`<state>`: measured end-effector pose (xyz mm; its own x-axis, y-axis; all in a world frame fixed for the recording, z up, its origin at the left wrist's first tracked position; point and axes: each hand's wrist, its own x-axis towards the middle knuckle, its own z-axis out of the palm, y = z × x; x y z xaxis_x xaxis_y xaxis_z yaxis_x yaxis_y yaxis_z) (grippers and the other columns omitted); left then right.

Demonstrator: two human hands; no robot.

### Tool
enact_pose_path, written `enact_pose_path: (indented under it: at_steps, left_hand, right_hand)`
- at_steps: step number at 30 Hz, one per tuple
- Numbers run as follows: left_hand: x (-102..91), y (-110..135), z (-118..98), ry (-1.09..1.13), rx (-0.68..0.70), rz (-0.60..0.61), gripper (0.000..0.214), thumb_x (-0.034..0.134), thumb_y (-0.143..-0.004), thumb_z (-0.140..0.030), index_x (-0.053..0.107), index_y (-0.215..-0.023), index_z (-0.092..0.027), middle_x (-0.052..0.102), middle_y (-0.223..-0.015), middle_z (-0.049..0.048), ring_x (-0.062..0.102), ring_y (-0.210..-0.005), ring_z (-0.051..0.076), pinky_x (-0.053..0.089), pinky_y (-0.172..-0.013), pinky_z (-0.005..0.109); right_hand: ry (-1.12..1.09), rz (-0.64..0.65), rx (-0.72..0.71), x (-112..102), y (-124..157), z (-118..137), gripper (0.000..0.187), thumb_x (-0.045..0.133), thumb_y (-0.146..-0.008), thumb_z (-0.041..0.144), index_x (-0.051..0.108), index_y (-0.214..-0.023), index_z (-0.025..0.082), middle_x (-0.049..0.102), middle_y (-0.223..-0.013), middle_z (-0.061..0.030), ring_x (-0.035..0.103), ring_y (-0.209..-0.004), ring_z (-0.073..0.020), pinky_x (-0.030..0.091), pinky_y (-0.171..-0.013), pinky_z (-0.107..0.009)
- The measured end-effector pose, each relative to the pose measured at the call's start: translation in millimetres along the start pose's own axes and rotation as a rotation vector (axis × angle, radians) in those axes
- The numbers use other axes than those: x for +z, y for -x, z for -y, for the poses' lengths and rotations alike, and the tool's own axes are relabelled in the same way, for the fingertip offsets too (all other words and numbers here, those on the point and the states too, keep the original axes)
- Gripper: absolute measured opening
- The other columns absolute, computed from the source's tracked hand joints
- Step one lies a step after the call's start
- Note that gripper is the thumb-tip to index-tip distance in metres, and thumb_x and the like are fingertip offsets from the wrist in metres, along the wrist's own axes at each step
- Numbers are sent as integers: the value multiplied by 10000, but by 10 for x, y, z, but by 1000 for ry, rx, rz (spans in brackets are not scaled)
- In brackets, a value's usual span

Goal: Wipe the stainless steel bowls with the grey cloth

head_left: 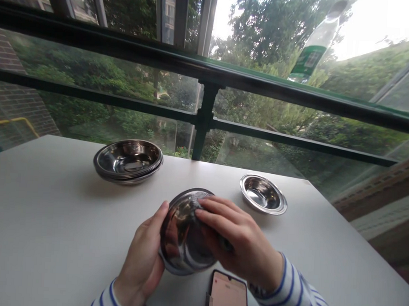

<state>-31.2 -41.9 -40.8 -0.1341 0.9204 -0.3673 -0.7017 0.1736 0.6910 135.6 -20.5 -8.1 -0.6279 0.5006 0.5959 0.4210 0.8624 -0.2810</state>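
A shiny stainless-steel bowl (183, 229) is held up on its side over the white table, its rounded outside turned toward me. My left hand (144, 250) grips its left edge, with the thumb along the rim and the other fingers mostly hidden behind. Across the bowl's right side lies my right hand (238, 232), its fingers bent over the metal and the thumb out of sight. A small dark patch shows under that palm; I cannot make out what it is. Just below the bowl, a phone (229, 296) with a lit screen lies on the table.
Stacked metal bowls (128, 160) stand at the back left of the white table (50, 218). Another small metal bowl (263, 195), possibly nested, sits at the back right. A green railing (209, 71) runs behind the table, with a green-labelled plastic bottle (310, 58) on it.
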Motion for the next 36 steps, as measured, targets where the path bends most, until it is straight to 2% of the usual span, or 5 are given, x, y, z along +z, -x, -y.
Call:
enact_pose_path:
  at_steps: [9, 14, 28, 33, 36]
  left_hand:
    - [14, -1, -3, 5, -14, 6, 251, 676, -717, -280, 703, -883, -93, 733, -792, 77, 676, -741, 204, 538, -679, 292]
    - [6, -10, -53, 5, 18, -56, 250, 647, -740, -290, 696, -898, -102, 734, -788, 71, 679, -726, 204, 538, -667, 285]
    - [35, -10, -98, 51, -74, 9, 258, 583, -801, -247, 674, -976, -82, 731, -894, 103, 683, -799, 215, 551, -742, 314]
    - [20, -21, -153, 119, 54, -121, 215, 549, -823, -226, 673, -970, -131, 736, -856, 56, 684, -753, 187, 552, -733, 308]
    - [23, -22, -128, 71, -48, -31, 245, 594, -790, -236, 675, -977, -101, 734, -836, 79, 684, -744, 201, 554, -710, 303]
  right_hand:
    - [-17, -16, -15, 29, 11, -30, 329, 527, -806, 101, 579, -1128, 148, 616, -1147, -111, 536, -1101, -229, 475, -934, -395]
    - [-64, -127, 109, 6, 25, -95, 304, 532, -818, 104, 591, -1107, 177, 640, -1086, -110, 599, -1006, -198, 520, -852, -353]
    - [-76, -130, 43, -2, 13, -78, 326, 537, -813, 83, 589, -1121, 175, 628, -1131, -111, 561, -1081, -207, 495, -907, -385]
    - [-92, -149, 88, 11, 20, -92, 293, 538, -831, 98, 599, -1107, 174, 641, -1098, -112, 596, -1021, -189, 525, -855, -347]
    - [-77, -165, 82, -3, 16, -90, 317, 530, -824, 87, 593, -1120, 183, 644, -1094, -106, 592, -1032, -194, 522, -861, -360]
